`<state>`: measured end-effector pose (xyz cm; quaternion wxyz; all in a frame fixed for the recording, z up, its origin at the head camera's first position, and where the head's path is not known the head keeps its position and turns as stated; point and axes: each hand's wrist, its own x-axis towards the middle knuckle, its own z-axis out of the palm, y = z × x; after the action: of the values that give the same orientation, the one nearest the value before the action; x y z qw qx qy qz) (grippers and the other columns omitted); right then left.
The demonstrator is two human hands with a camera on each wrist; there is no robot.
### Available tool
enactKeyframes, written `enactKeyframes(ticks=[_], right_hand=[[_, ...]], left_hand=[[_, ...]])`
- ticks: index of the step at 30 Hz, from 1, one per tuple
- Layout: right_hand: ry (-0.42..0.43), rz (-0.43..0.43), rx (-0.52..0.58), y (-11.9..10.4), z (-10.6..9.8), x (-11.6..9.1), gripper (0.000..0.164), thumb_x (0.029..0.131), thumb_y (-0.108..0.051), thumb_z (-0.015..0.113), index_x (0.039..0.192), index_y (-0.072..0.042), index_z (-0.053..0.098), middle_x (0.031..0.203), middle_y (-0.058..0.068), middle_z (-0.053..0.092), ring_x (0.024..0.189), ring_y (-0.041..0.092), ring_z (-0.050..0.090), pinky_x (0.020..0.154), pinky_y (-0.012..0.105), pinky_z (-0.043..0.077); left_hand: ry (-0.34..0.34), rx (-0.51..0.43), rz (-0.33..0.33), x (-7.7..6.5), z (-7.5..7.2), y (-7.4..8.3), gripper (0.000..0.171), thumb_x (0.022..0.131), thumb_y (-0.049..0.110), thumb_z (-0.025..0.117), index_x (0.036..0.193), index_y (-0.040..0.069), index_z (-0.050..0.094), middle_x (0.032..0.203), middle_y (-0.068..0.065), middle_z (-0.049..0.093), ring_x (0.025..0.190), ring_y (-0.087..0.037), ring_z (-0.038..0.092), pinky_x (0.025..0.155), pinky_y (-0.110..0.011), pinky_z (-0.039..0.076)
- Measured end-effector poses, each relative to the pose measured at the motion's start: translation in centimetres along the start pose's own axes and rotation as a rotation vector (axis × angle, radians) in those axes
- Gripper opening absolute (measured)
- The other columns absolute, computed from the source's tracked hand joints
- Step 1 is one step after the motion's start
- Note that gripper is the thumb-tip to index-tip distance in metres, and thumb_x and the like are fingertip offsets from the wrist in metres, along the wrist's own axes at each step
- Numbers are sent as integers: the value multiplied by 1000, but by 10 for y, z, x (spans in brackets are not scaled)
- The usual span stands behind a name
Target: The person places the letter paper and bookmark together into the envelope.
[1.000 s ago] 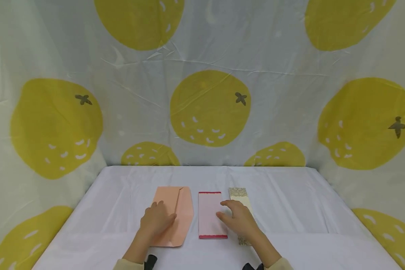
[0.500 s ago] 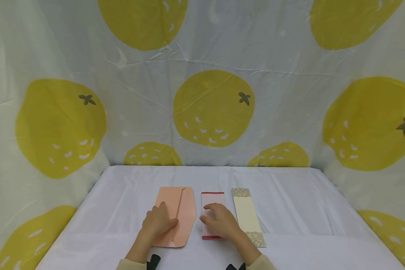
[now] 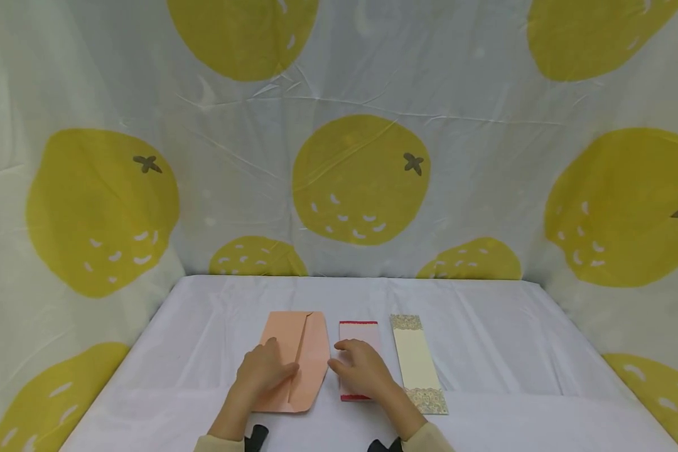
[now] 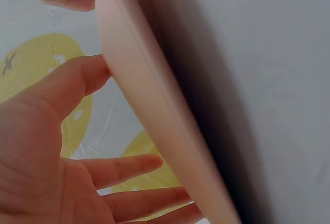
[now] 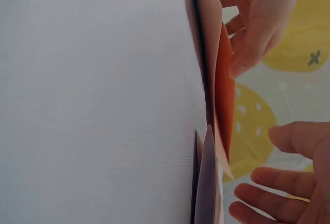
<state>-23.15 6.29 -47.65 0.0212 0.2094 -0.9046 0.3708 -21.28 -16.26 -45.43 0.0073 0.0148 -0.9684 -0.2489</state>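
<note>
In the head view a peach paper envelope point(image 3: 315, 351) lies on the white cloth, its flap spread toward the right. My left hand point(image 3: 264, 367) rests on it, thumb and fingertips touching the paper. The left wrist view has the envelope point(image 4: 134, 74) edge-on, thumb and fingers at its surface. Over a pale pink card with red ends point(image 3: 359, 330) hovers my right hand point(image 3: 364, 369), its fingertips close to the flap's edge and holding nothing. Seen from the right wrist, the orange inside of the flap point(image 5: 225, 79) shows, the flap standing slightly raised.
A cream card with gold lace-patterned ends point(image 3: 418, 364) lies to the right of the pink card. White cloth covers the table point(image 3: 497, 351). Behind and at both sides hangs a white curtain point(image 3: 237, 194) printed with yellow fruit.
My right hand has moved left, from near the cream card across the pink card to beside the envelope, uncovering the cream card. My left hand has stayed on the envelope.
</note>
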Motion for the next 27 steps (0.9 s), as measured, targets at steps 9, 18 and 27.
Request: enactKeyframes(ticks=[9,18,27], right_hand=[[38,8,-3,-2,8,8,26,89,-12,66,112,1,67,108,12,67,101,28,62,90,47,49],[85,17,157,-1,17,16,4,89,-7,68,92,-7,66,82,-5,62,73,8,54,65,24,48],[102,52,308,-6,19,22,3,86,-2,68,89,-2,66,78,-2,61,71,9,56,62,22,49]], left_hand=[[-41,-47,38,2,-6,-4,74,77,35,75,126,-16,50,109,-31,63,100,-45,61,84,-52,49],[-67,-114,21,4,-12,-11,75,78,37,74,128,-13,51,118,-32,60,109,-46,58,90,-54,46],[-99,-183,-19,4,-15,-13,75,80,39,73,132,-10,51,125,-30,57,117,-44,54,94,-55,44]])
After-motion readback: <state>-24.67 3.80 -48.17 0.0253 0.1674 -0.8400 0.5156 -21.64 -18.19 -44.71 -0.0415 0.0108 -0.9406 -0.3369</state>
